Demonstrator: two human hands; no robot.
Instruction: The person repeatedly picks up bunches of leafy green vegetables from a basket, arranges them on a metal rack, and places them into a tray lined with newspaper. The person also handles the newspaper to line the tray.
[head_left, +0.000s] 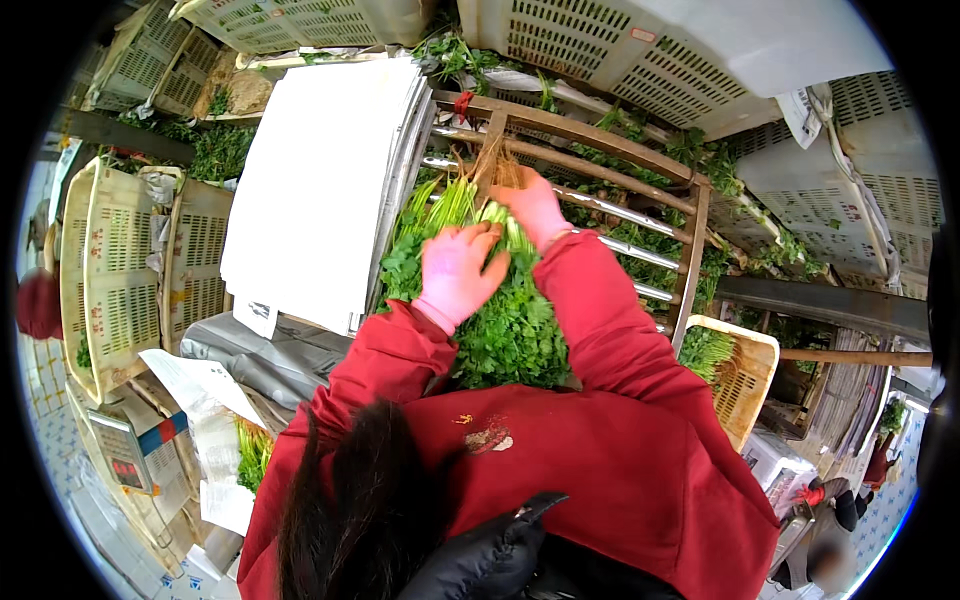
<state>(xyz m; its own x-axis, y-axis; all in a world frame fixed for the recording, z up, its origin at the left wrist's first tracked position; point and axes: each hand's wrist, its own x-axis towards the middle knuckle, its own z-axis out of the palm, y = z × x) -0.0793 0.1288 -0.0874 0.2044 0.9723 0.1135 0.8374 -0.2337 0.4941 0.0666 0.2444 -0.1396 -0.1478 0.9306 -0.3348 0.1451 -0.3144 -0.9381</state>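
Observation:
Leafy green coriander (515, 335) lies in front of me on a slatted wooden rack (695, 250), its pale stems and brown roots pointing away and its leaves toward my body. My left hand (460, 272), in a pink glove, rests on the stems with its fingers curled over them and the thumb to the right. Farther away and to the right, my right hand (533, 207), also pink-gloved, is closed around the root end; its fingertips are partly hidden among roots and stems. More pale stems (445, 205) lie left of the hands.
A thick stack of white paper sheets (320, 180) borders the greens on the left. Slotted plastic crates (590, 50) line the far side; another crate (115, 270) stands left. A cream basket (740, 370) with greens sits right. A scale (122, 455) is at lower left. Another person (825, 550) is at lower right.

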